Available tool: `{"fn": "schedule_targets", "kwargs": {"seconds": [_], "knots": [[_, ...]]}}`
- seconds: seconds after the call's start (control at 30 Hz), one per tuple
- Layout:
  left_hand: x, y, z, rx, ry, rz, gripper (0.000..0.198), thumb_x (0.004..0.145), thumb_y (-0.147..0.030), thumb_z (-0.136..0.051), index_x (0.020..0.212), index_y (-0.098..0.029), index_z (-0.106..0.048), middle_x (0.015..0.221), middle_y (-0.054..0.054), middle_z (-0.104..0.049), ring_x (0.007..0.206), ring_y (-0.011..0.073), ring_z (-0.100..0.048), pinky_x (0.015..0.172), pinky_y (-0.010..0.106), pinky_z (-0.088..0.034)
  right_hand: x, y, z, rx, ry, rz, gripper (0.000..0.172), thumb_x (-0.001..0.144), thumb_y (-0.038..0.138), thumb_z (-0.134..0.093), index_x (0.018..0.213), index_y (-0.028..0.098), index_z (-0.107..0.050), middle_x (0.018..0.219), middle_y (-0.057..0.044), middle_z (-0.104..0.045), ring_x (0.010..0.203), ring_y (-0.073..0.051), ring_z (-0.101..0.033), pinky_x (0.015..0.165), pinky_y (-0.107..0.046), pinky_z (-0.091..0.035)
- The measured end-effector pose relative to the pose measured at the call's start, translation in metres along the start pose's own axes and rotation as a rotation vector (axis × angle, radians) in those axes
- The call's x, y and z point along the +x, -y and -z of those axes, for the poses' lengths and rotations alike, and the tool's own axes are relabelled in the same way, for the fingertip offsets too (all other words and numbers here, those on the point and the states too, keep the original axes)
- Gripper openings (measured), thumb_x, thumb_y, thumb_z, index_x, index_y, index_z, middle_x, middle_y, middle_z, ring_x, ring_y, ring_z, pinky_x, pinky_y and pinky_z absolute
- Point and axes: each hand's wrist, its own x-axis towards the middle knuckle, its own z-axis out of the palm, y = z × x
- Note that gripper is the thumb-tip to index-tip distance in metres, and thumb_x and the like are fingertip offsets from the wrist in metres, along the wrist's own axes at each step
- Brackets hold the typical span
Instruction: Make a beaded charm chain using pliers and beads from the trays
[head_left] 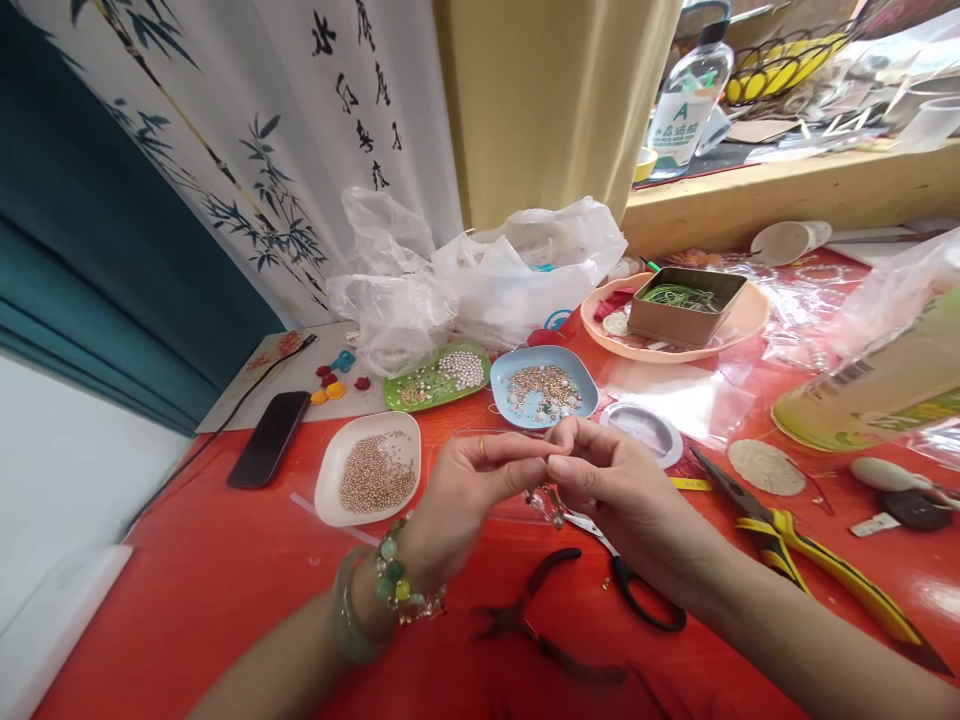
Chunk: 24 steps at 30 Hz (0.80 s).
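Observation:
My left hand (469,490) and my right hand (611,485) meet fingertip to fingertip over the red table (210,590). Both pinch a thin strand with a few small beads (546,505) hanging below the fingers. My left wrist wears a jade bangle and a beaded bracelet (397,585). Just beyond my hands sit a blue dish of mixed beads (544,387), a green dish of pearls (439,375) and a white dish of gold beads (369,468).
Black pliers (536,620) and scissors (637,590) lie near my wrists. Yellow-handled cutters (810,550) lie at right. A phone (268,438) rests at left, plastic bags (480,275) behind, and a metal tin (686,305) on a pink plate.

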Motion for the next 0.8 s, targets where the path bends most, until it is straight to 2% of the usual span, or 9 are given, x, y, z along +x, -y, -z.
{"fn": "schedule_targets", "kwargs": {"seconds": [0.17,0.27,0.33,0.47,0.53,0.63,0.67,0.77,0.8], "knots": [[0.003,-0.001,0.003,-0.01,0.027,0.1,0.004,0.068,-0.021,-0.068,0.067,-0.017,-0.071,0.06,0.0,-0.064,0.053,0.0099,-0.056,0.053,0.022,-0.045,0.003,0.0,0.004,0.001,0.049,-0.086,0.03,0.061,0.031,-0.073,0.062,0.019,-0.045,0.053,0.007,-0.045,0.045,-0.005,-0.034,0.043,-0.019,-0.026],[0.005,-0.002,0.006,-0.005,-0.038,0.168,0.005,0.064,-0.02,-0.072,0.064,-0.016,-0.069,0.049,-0.002,-0.057,0.043,0.0055,-0.049,0.043,0.016,-0.038,0.005,0.005,0.005,-0.118,0.047,0.006,0.025,0.064,0.031,-0.07,0.065,0.018,-0.049,0.056,0.007,-0.046,0.046,-0.004,-0.036,0.042,-0.018,-0.025],[0.008,-0.003,0.01,-0.019,-0.084,0.193,0.007,0.062,-0.019,-0.073,0.063,-0.014,-0.068,0.049,-0.002,-0.057,0.043,0.0038,-0.047,0.041,0.014,-0.036,0.006,0.012,0.006,-0.275,-0.015,0.107,0.019,0.068,0.031,-0.066,0.07,0.018,-0.052,0.058,0.005,-0.049,0.05,-0.006,-0.041,0.044,-0.019,-0.029],[0.018,-0.003,0.023,-0.096,-0.131,0.187,0.012,0.062,-0.019,-0.072,0.068,-0.012,-0.066,0.067,0.003,-0.066,0.049,0.0042,-0.051,0.044,0.014,-0.041,0.003,0.024,0.006,-0.807,-0.149,0.339,0.014,0.08,0.031,-0.053,0.072,0.019,-0.052,0.061,0.002,-0.053,0.053,-0.01,-0.046,0.047,-0.021,-0.034],[0.023,-0.004,0.031,-0.126,-0.167,0.155,0.013,0.063,-0.02,-0.072,0.069,-0.011,-0.064,0.068,0.003,-0.067,0.049,0.0048,-0.052,0.044,0.014,-0.042,-0.005,0.016,0.006,-1.194,-0.022,0.44,0.012,0.08,0.023,-0.051,0.07,0.018,-0.054,0.064,0.0,-0.057,0.055,-0.012,-0.05,0.048,-0.023,-0.038],[0.028,-0.006,0.041,-0.143,-0.231,0.112,0.015,0.063,-0.02,-0.072,0.069,-0.011,-0.062,0.065,0.001,-0.065,0.047,0.0053,-0.053,0.041,0.014,-0.041,-0.023,-0.021,0.011,-1.676,0.23,0.565,0.007,0.073,0.023,-0.061,0.071,0.017,-0.059,0.07,-0.003,-0.063,0.06,-0.018,-0.057,0.05,-0.029,-0.044],[0.029,-0.007,0.043,-0.144,-0.248,0.099,0.016,0.062,-0.02,-0.072,0.07,-0.011,-0.062,0.065,0.0,-0.065,0.047,0.0054,-0.054,0.04,0.014,-0.041,-0.03,-0.036,0.015,-1.752,0.238,0.607,0.016,0.069,0.031,-0.066,0.074,0.017,-0.061,0.073,-0.005,-0.065,0.065,-0.021,-0.06,0.054,-0.032,-0.048],[0.03,-0.009,0.049,-0.136,-0.269,0.053,0.015,0.061,-0.018,-0.073,0.07,-0.012,-0.062,0.063,-0.001,-0.065,0.047,0.0055,-0.054,0.04,0.014,-0.041,-0.049,-0.073,0.03,-1.853,0.195,0.77,0.07,0.056,0.063,-0.064,0.103,0.011,-0.06,0.108,-0.018,-0.062,0.097,-0.034,-0.057,0.074,-0.045,-0.049],[0.031,-0.009,0.051,-0.129,-0.269,0.047,0.015,0.06,-0.017,-0.073,0.069,-0.012,-0.062,0.063,-0.001,-0.065,0.048,0.0054,-0.053,0.04,0.014,-0.041,-0.054,-0.08,0.035,-1.891,0.216,0.785,0.077,0.053,0.065,-0.064,0.108,0.011,-0.059,0.113,-0.019,-0.059,0.101,-0.037,-0.054,0.076,-0.047,-0.049]]}}
